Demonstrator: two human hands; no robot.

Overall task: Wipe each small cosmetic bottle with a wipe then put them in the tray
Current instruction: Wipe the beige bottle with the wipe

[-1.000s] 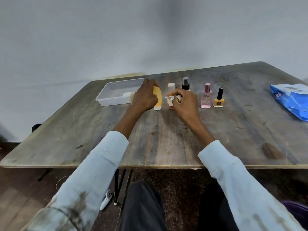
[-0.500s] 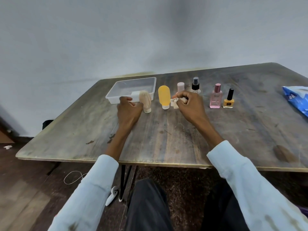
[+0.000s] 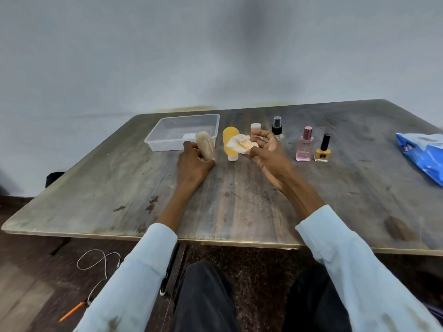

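Wide worn wooden table (image 3: 239,212), seen from above and behind two sleeved arms. At its far left, clear plastic tray (image 3: 153,141), with only what seems a small white label visible inside through the haze. At far right edge, blue wipes packet (image 3: 422,152), well apart from everything else.

Along the far side, a row of small bottles: yellow tube (image 3: 229,140) upright on its white cap just right of the tray, a pale capped bottle (image 3: 255,127) partly hidden behind the right hand, black-topped spray bottle (image 3: 277,128), pink perfume bottle (image 3: 304,146), yellow nail polish (image 3: 323,149). All five standing on the table, none in the tray yet.

Left hand (image 3: 194,161) curled around the lower end of a beige tube (image 3: 205,146), tilted with its rounded top toward the tray. Right hand (image 3: 268,152) palm up, fingers loosely bent, thumb and fingertips pinching a crumpled white wipe (image 3: 239,143) stained faintly orange, held just in front of the yellow tube.

Likely step: wiping the beige tube. Best done by bringing wipe onto the tube, wrapping round it and turning the tube in the left grip to cover every side and the cap. Tray close beside, path short; only the yellow tube stands near enough to be knocked
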